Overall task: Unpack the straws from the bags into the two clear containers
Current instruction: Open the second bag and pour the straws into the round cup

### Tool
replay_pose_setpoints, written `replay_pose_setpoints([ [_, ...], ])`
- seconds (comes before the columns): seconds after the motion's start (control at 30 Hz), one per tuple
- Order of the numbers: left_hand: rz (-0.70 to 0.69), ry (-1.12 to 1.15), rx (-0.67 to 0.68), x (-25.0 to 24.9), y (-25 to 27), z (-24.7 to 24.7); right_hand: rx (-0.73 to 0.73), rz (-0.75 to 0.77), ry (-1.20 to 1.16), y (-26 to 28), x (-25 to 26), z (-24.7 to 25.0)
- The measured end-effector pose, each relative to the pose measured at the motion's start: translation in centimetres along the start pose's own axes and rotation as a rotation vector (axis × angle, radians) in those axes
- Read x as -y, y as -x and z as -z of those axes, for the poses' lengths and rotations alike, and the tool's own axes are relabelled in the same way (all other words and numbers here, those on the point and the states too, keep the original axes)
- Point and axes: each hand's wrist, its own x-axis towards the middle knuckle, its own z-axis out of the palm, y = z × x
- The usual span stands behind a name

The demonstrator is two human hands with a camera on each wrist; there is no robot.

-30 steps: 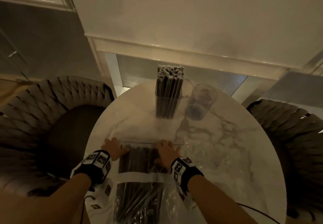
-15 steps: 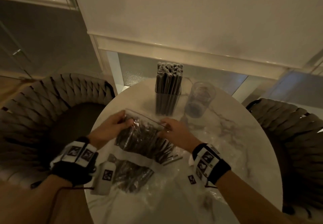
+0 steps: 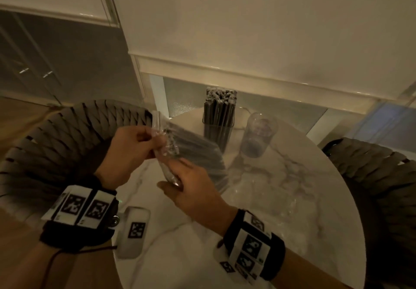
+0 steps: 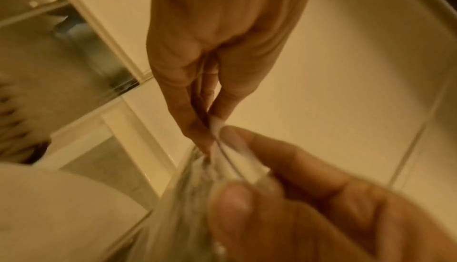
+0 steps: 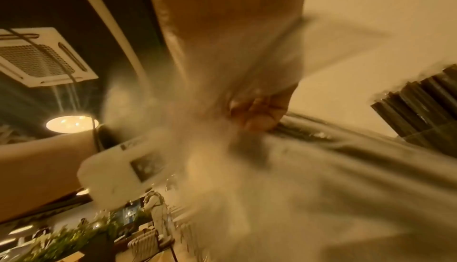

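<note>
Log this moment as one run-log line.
phase: opening bag | left hand: pinches bag of straws | right hand: pinches same bag | square container: full of straws | round container: not yet filled

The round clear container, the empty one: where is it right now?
In the head view the round clear container stands on the marble table, far side, immediately right of the square container packed with straws and beyond the bag of straws.
</note>
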Motion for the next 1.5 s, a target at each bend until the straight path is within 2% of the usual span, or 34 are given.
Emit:
replay_pose_setpoints([
  [0.1, -0.007, 0.007, -0.006, -0.5, 0.5, 0.2, 0.007, 0.017, -0.087, 0.6, -0.2, 0.7],
  [0.2, 0.023, -0.002, 0.004, -0.4, 0.8, -0.5, -0.116, -0.046, -0.187, -0.2, -0.5, 2.3],
  [0.37, 0.115, 0.11, 0.163, 0.0, 1.9, -3.0, -0.186, -0.264, -0.273, -1.9, -1.0, 3.6],
  [0.47, 0.15, 0.189, 0.188, -0.1, 1.9, -3.4, -0.243, -0.294, -0.281, -2.0, -1.8, 3.6],
  [0.57, 0.166, 0.239, 0.243, -0.1, 2.3, -3.7, -0.231, -0.308, -0.297, -1.9, -2.0, 3.5],
  [0.63, 0.143, 0.203, 0.219, 0.0, 2.4, -4.2, -0.214, -0.305, -0.311, -1.9, -1.9, 3.5],
  [0.77, 0.083, 0.078, 0.055, 0.4, 2.1, -4.9, -0.202, -0.392, -0.587, -2.0, -2.1, 3.8],
  [0.83, 0.083, 0.032, 0.031, 0.7, 1.9, -5.2, -0.197, -0.396, -0.616, -1.9, -2.4, 3.7],
  [1.03, 0.111, 0.063, 0.058, 1.0, 2.1, -4.9, -0.2, -0.377, -0.613, -1.4, -2.8, 3.9],
  [1.2, 0.018, 0.046, 0.073, 0.7, 2.4, -4.5, -0.146, -0.388, -0.634, -1.3, -2.6, 4.0],
  [1.27, -0.046, -0.079, 0.011, 0.8, 2.3, -4.1, -0.143, -0.393, -0.591, -1.4, -2.3, 4.5],
  [1.37, -0.113, -0.309, -0.174, 0.8, 1.6, -2.8, -0.271, -0.405, -0.446, -1.6, -2.2, 6.0],
  [1.4, -0.128, -0.325, -0.184, 0.6, 1.3, -2.5, -0.298, -0.397, -0.382, -1.7, -2.0, 6.4],
  [1.43, -0.143, -0.334, -0.151, 0.4, 1.2, -2.6, -0.288, -0.389, -0.315, -1.9, -1.8, 6.5],
  [1.5, -0.218, -0.382, -0.051, -0.1, 1.4, -3.2, -0.158, -0.401, -0.216, -2.2, -1.3, 6.1],
])
